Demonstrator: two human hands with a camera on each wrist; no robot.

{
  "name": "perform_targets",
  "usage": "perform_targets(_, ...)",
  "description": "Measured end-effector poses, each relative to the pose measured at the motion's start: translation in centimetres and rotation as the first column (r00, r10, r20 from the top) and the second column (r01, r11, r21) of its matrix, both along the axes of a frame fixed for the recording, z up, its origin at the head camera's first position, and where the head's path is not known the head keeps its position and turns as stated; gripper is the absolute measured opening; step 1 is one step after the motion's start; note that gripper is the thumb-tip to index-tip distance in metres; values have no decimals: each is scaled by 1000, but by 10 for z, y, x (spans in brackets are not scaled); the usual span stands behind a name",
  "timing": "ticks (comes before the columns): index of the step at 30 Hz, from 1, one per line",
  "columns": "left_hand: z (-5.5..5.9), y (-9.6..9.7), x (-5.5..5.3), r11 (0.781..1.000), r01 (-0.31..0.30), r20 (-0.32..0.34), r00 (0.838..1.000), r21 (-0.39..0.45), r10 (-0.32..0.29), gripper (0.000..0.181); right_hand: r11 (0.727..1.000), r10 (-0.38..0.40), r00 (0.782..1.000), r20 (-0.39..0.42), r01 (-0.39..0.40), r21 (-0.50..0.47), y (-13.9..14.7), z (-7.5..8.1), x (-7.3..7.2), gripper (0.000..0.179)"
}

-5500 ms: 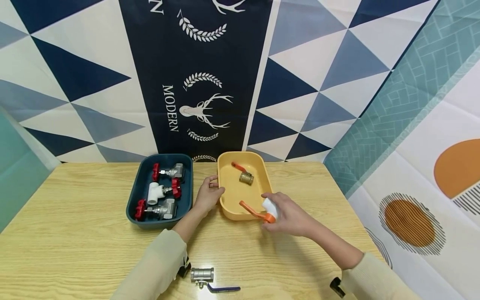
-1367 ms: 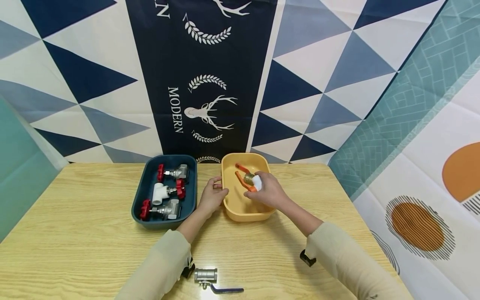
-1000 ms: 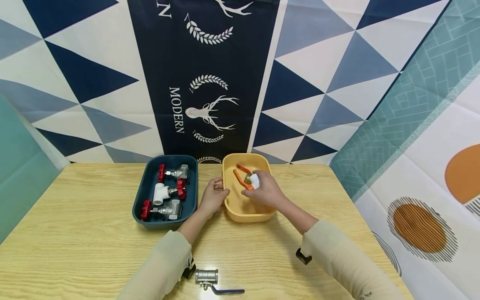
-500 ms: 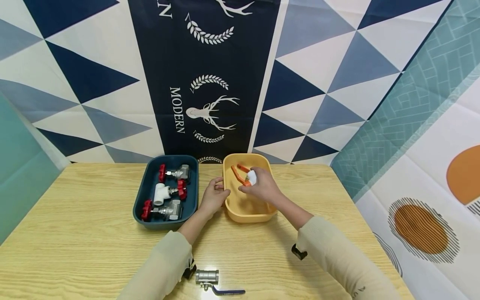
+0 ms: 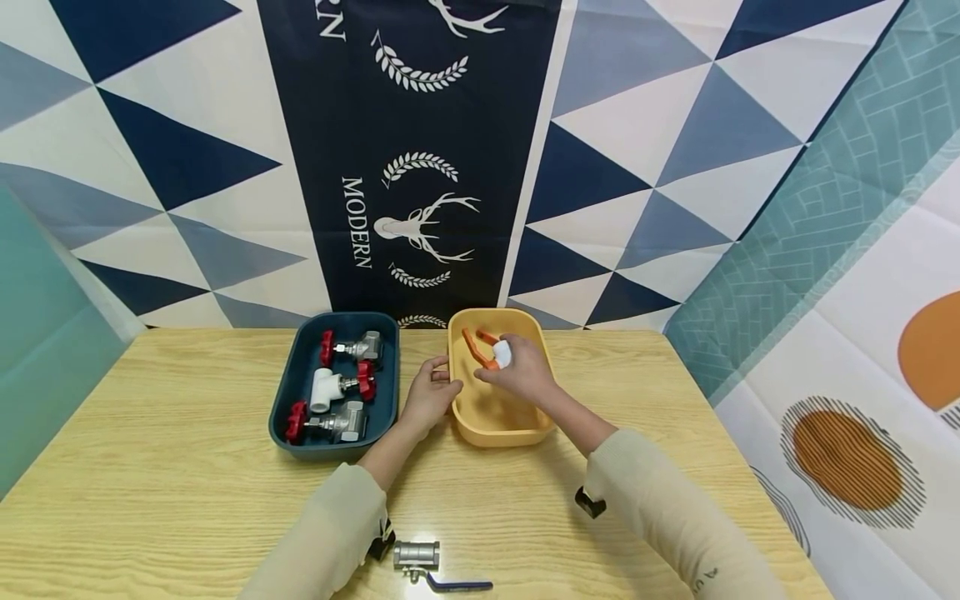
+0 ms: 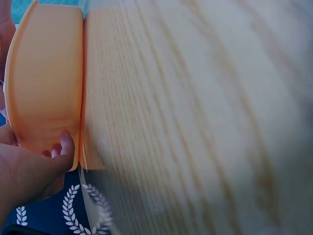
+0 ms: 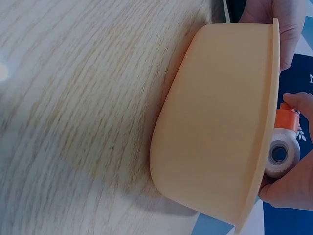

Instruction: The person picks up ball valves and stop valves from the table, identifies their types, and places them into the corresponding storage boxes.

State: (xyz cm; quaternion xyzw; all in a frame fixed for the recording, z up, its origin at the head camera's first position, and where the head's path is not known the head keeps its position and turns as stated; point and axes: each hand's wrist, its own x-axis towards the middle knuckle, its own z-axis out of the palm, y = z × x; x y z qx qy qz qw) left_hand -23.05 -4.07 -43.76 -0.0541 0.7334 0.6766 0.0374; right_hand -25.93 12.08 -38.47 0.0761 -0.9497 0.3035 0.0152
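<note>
My right hand [image 5: 527, 371] holds a white plastic ball valve [image 5: 502, 353] with an orange lever handle, over the inside of the yellow bin [image 5: 495, 437]. In the right wrist view the white valve [image 7: 283, 156] shows its round open end at rim height, between thumb and fingers. Behind it in the bin lies a second valve, of which only the orange-red lever [image 5: 487, 337] shows; its brass body is hidden by the hand. My left hand [image 5: 427, 400] grips the bin's left rim, thumb over the edge and fingers against the outer wall [image 6: 49, 73].
Left of the yellow bin stands a dark blue bin [image 5: 281, 417] holding three valves with red handwheels, one with a white body [image 5: 324, 390]. A metal ball valve [image 5: 417, 556] with a blue lever lies near the table's front. A patterned cloth backdrop [image 5: 405, 167] rises behind the table.
My right hand has carried the white valve from the yellow bin's front right edge inward, back and left, covering the brass valve. My left hand stays on the rim.
</note>
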Motion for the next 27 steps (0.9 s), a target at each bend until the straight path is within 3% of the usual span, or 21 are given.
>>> perform_targets(20,0,-2,1,999,23,-28,999,24,-23,51,996,-27,998,58,32,-89,-6,-4,-13,80)
perform_targets(27,-1,-2,2,999,23,-25,999,22,-22,51,993,-24,999,48,30,-116,-11,-8,-16,65)
